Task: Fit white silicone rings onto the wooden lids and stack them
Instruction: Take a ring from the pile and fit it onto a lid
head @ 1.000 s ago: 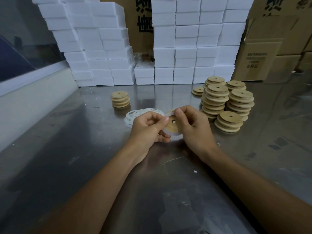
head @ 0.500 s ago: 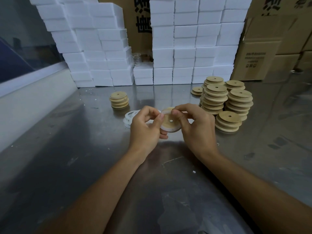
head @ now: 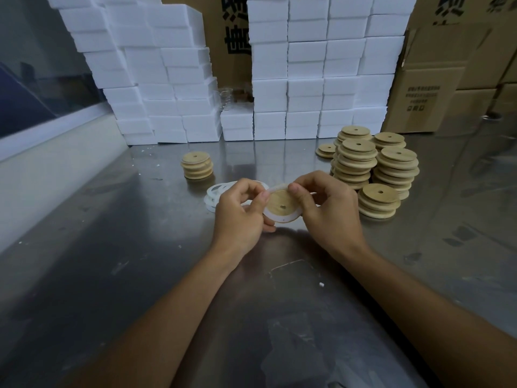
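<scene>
Steel tabletop [head: 117,247] backed by white foam boxes [head: 179,79]: a ring goes onto a lid.
Left hand [head: 240,217] and right hand [head: 327,211] both pinch the wooden lid [head: 282,205] above the tabletop, stretching the white silicone ring [head: 277,187] over its top edge. If a thumb slips, the ring could likely snap off unseated.

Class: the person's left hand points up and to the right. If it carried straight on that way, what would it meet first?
Probably the right hand, since both hands grip the round wooden lid with its white silicone ring. Depth is uncertain.
</scene>
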Available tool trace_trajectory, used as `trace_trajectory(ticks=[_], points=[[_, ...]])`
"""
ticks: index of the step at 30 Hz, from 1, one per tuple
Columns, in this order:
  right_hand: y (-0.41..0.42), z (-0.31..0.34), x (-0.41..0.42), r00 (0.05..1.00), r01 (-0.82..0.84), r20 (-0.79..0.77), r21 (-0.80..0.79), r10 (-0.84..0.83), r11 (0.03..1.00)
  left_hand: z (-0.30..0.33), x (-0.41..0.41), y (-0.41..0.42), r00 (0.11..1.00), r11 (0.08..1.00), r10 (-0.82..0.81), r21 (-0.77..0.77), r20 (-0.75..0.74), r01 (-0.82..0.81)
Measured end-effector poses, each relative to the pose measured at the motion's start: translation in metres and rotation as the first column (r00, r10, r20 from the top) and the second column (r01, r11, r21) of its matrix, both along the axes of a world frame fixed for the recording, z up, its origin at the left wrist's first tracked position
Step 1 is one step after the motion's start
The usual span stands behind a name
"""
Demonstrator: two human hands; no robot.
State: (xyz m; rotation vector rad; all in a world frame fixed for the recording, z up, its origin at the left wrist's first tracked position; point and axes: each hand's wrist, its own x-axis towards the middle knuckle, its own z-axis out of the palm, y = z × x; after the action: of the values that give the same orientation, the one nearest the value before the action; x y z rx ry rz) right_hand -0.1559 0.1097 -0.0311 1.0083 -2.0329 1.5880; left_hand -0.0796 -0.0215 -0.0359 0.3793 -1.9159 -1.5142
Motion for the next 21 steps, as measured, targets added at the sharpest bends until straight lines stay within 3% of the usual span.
trace_trajectory(ticks=[9,16,21], points=[[0.0038,0.0046,-0.0031,0.981,-0.046,0.193,0.117,0.023,0.992,0.0020,-0.0003,-0.0022,0.997,0.999,0.039,-0.014,0.069,-0.038],[0.0027,0.0034,-0.0059,0.924,-0.109,0.375,0.068,0.076,0.992,0.0057,0.0030,-0.0072,0.991,0.997,0.074,0.026,0.108,-0.077],[0.0015,0.0005,-0.0068,0.908,-0.109,0.410,0.038,0.084,0.993,0.0055,0.0020,-0.0063,0.990,0.996,0.074,0.042,0.118,-0.080]])
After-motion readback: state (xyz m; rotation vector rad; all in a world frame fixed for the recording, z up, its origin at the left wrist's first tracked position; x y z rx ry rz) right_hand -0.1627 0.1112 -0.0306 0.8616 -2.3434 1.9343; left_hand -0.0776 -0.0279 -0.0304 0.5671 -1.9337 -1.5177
